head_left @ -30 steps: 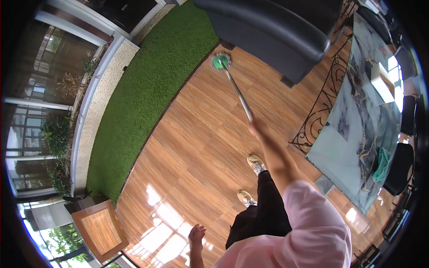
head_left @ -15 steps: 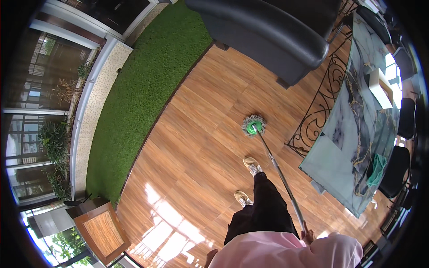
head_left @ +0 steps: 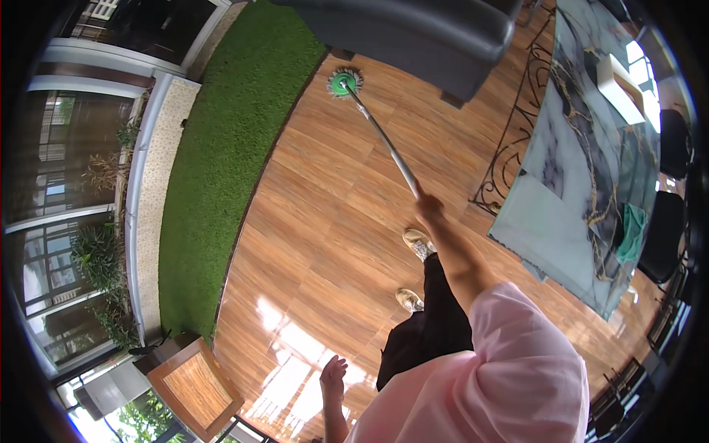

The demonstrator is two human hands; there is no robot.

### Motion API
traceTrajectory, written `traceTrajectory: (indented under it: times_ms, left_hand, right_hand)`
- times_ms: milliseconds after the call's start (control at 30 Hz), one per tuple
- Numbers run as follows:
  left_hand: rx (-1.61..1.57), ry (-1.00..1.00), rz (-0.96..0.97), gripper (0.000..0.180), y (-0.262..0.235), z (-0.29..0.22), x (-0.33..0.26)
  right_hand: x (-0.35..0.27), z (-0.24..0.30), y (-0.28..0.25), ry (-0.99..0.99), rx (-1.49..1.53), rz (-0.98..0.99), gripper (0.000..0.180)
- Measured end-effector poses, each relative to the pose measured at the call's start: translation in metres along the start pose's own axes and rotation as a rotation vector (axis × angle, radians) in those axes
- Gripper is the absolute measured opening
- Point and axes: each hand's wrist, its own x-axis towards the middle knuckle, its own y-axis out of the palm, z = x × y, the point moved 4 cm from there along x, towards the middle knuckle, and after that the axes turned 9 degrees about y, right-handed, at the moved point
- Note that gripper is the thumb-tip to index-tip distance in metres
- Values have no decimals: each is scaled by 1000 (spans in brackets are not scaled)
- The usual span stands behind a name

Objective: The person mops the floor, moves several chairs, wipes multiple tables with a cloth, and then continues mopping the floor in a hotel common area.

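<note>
My right arm reaches forward, and my right hand (head_left: 428, 209) is wrapped round the end of a long metal mop handle (head_left: 395, 156). At its far end the round mop head (head_left: 344, 83), a green disc with a grey-white fringe, rests on the wood-look floor (head_left: 317, 207). It lies close to the dark border of the green turf and just short of the black sofa (head_left: 421, 52). My left hand (head_left: 334, 373) hangs beside my body, loosely curled and with nothing in it. Its fingers are slightly apart.
Artificial turf (head_left: 221, 148) runs along the left, beside a planter ledge and windows. A marble-patterned table (head_left: 550, 184) with a scrolled iron base stands at the right, bearing a white box (head_left: 620, 88) and a green cloth (head_left: 631, 232). A wooden cabinet (head_left: 196, 387) is at lower left.
My right arm has stretched forward, pushing the mop head away and to the left, toward the sofa and turf edge. My left hand has risen further into view.
</note>
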Motion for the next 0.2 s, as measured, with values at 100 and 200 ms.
traceTrajectory:
  times_ms: [100,200]
  left_hand:
    - [-112,-189,-69,44,-19,70,-19]
    - [-194,-368,-109,42,-43,143,-44]
  right_hand:
    - [-107,-149,42,9,50,-29,64]
    - [-288,-313,44,180,107,254,79]
